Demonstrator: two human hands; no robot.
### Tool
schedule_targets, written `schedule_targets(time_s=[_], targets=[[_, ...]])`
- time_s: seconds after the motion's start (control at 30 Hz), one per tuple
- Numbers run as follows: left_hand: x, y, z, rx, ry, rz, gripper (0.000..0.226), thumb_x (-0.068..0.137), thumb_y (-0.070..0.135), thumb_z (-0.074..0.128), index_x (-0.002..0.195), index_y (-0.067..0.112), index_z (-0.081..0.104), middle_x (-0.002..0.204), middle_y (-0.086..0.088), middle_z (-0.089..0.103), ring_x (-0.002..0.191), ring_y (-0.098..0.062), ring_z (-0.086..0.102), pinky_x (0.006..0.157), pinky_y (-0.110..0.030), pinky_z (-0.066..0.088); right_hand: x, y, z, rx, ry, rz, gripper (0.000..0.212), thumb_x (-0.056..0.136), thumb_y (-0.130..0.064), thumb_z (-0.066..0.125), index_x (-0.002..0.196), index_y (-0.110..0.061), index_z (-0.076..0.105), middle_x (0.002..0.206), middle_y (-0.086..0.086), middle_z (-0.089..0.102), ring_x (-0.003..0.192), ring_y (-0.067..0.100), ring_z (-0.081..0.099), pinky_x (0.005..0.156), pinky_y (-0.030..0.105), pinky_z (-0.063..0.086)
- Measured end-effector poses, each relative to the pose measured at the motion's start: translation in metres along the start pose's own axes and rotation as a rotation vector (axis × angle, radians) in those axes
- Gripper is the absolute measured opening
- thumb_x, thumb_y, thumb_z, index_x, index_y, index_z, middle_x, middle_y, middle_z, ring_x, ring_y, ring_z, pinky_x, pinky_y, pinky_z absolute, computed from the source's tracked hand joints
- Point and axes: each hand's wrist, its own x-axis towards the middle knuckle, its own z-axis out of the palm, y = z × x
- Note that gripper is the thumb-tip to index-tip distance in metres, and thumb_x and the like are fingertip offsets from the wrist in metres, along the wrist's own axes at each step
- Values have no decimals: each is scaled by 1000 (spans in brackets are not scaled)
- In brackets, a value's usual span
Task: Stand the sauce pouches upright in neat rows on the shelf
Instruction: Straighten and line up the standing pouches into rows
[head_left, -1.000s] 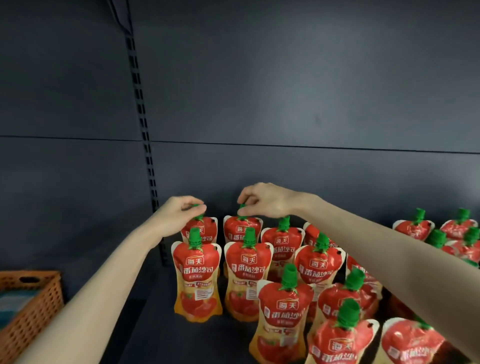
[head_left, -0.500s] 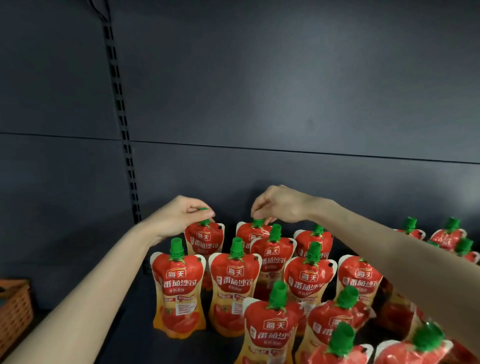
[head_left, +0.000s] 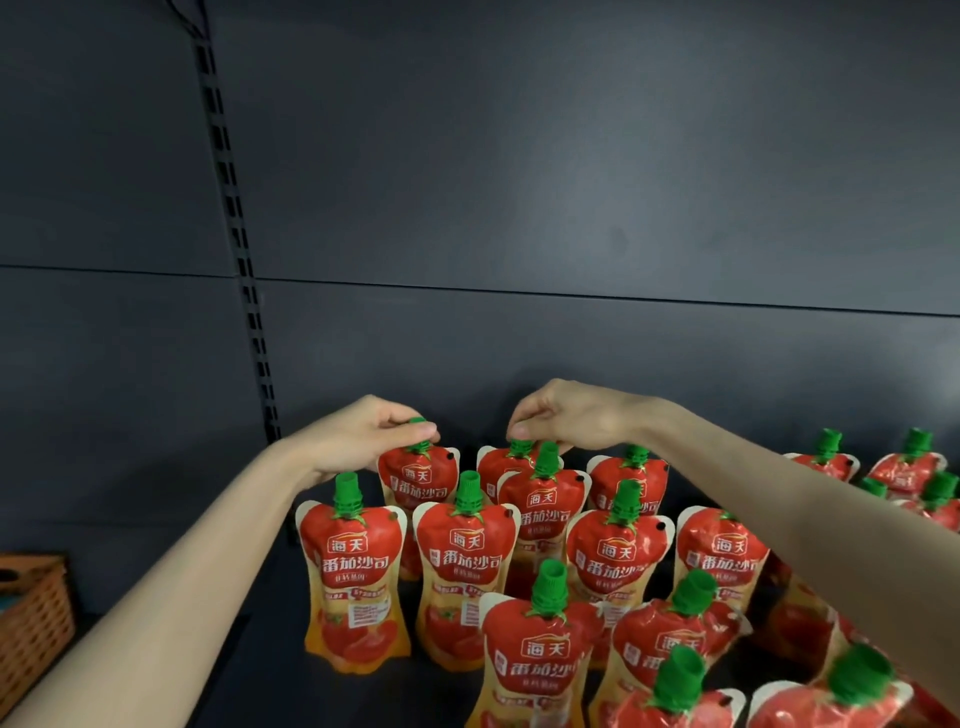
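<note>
Several red tomato sauce pouches with green caps stand upright on the dark shelf. My left hand pinches the green cap of the back-left pouch. My right hand pinches the cap of the back pouch beside it, which is partly hidden behind another pouch. In front of these stand two pouches side by side. More pouches crowd the lower right, some tilted.
A dark back wall with a slotted upright rail rises behind the pouches. A woven orange basket sits at the lower left. Another group of pouches stands at the far right.
Both hands stay on the caps of the two back pouches, which have shifted slightly. The view has drifted, so the pouches now sit lower and more central.
</note>
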Motion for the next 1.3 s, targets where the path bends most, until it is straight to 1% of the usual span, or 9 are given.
schedule_targets(time_s=[0.17, 0.3, 0.4, 0.53, 0.63, 0.93, 1.07, 1.2, 1.3], targets=[[2, 1, 0, 11, -10, 15, 26, 91, 31, 53, 103, 13, 67, 95, -2, 73, 90, -14, 69, 79, -30, 56, -3, -2, 0, 28, -39, -6, 22, 97, -25, 49, 111, -15, 63, 96, -11, 64, 95, 7, 62, 91, 30, 53], [2, -1, -1, 3, -20, 17, 26, 90, 32, 53, 102, 14, 68, 94, -2, 73, 90, -15, 69, 79, -31, 56, -5, -3, -1, 30, -49, 0, 21, 97, -24, 48, 109, -15, 63, 98, -7, 66, 95, 8, 63, 90, 29, 53], [2, -2, -1, 9, -19, 22, 25, 90, 33, 53, 102, 16, 68, 93, 0, 73, 89, -14, 69, 79, -31, 56, -7, -4, -4, 44, -66, 11, 23, 98, -24, 47, 110, -14, 63, 105, 1, 68, 96, 11, 65, 88, 26, 54], [1, -2, -1, 21, -15, 24, 24, 90, 34, 54, 101, 18, 68, 92, 2, 74, 89, -13, 69, 82, -33, 56, -7, -7, -2, 45, -76, 28, 22, 98, -25, 46, 109, -15, 62, 105, 1, 67, 86, 4, 64, 69, 10, 52], [0, -1, 0, 26, -13, 24, 25, 90, 35, 53, 102, 19, 68, 94, 2, 73, 90, -13, 69, 84, -34, 55, -5, -6, 0, -2, -43, 20, 23, 98, -25, 46, 112, -15, 62, 108, 1, 66, 84, 1, 62, 61, 7, 47], [-2, -1, 0, 30, -10, 23, 25, 89, 36, 54, 102, 20, 68, 95, 2, 73, 92, -14, 69, 89, -41, 54, -7, -6, 0, -47, -32, 4, 24, 98, -26, 48, 112, -14, 62, 111, 3, 67, 98, 12, 63, 79, 19, 52], [-3, -1, 0, 49, -11, 13, 26, 88, 40, 55, 102, 23, 68, 96, 4, 73, 93, -12, 68, 92, -42, 52, -9, -6, 2, -39, -14, 8, 25, 97, -29, 49, 111, -14, 63, 111, 5, 67, 102, 17, 64, 89, 30, 54], [-5, 0, 0, 59, -37, 0, 32, 84, 46, 54, 105, 24, 67, 98, 4, 73, 95, -13, 68, 95, -44, 49, -11, -7, 3, -28, -17, 25, 29, 95, -32, 51, 112, -12, 63, 111, 5, 67, 104, 18, 63, 91, 31, 53], [-4, 1, 0, 52, -30, 0, 29, 88, 41, 53, 107, 23, 66, 101, 3, 72, 97, -13, 67, 93, -40, 51, -12, -9, 4, -33, -14, 13, 29, 95, -32, 52, 112, -11, 63, 109, 4, 68, 101, 17, 64, 91, 32, 53]])
